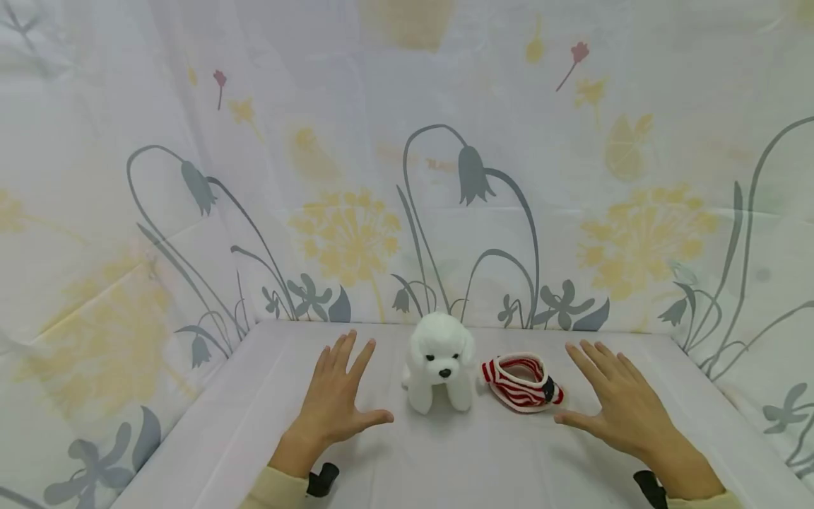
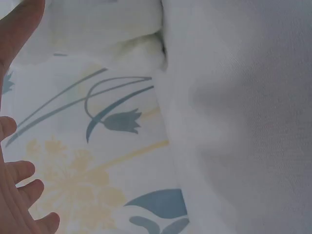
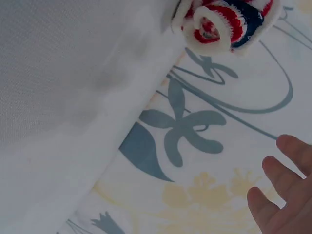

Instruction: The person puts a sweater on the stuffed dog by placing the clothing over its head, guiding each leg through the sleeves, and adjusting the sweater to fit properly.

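A white plush dog (image 1: 440, 364) stands upright on the white surface, facing the camera. Just to its right lies a small red-and-white striped knit garment (image 1: 523, 392) with a dark patch, its opening turned upward. My left hand (image 1: 337, 399) hovers left of the dog, fingers and thumb spread, touching nothing. To the right of the garment my right hand (image 1: 620, 406) is held the same way, also apart from everything. In the left wrist view part of the white plush dog (image 2: 112, 29) shows at the top; in the right wrist view the knit garment (image 3: 224, 24) appears at the top.
The table (image 1: 445, 459) is covered in a plain white cloth. Behind it and at both sides hangs a curtain (image 1: 381, 92) printed with grey and yellow flowers. Black straps (image 1: 323, 479) sit at the wrists.
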A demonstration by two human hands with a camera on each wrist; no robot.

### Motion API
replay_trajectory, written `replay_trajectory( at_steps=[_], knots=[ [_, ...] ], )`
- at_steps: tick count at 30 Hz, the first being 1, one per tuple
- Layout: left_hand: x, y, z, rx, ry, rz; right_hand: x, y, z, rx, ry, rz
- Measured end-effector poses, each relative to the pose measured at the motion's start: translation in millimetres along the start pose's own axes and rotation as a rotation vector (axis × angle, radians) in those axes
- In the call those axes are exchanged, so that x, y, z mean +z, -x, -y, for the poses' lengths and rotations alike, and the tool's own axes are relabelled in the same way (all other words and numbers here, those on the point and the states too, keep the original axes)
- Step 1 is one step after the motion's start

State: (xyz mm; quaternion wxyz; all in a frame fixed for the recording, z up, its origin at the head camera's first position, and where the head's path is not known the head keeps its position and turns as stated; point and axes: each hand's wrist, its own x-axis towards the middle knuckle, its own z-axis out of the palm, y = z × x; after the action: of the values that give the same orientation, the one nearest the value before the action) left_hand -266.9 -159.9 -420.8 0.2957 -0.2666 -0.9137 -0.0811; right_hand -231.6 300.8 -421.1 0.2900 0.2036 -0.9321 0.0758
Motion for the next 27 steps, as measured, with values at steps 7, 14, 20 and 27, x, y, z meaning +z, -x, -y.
replay_trajectory(
  at_steps=[7, 14, 20, 27],
  knots=[
    [-6.3, -8.3, -19.8, 0.056, 0.121, -0.034, -1.9, -6, 5, -0.029, -0.034, -0.042],
    [-11.0, -20.4, -45.0, 0.118, 0.186, -0.082, -1.2, -18, 12, -0.048, -0.070, -0.084],
    [-13.1, -30.7, -65.3, 0.171, 0.242, -0.139, 0.3, -24, 19, -0.053, -0.093, -0.059],
    [-18.0, -47.8, -99.4, 0.299, 0.198, -0.275, 3.1, -32, 24, -0.054, -0.097, -0.028]
  ],
)
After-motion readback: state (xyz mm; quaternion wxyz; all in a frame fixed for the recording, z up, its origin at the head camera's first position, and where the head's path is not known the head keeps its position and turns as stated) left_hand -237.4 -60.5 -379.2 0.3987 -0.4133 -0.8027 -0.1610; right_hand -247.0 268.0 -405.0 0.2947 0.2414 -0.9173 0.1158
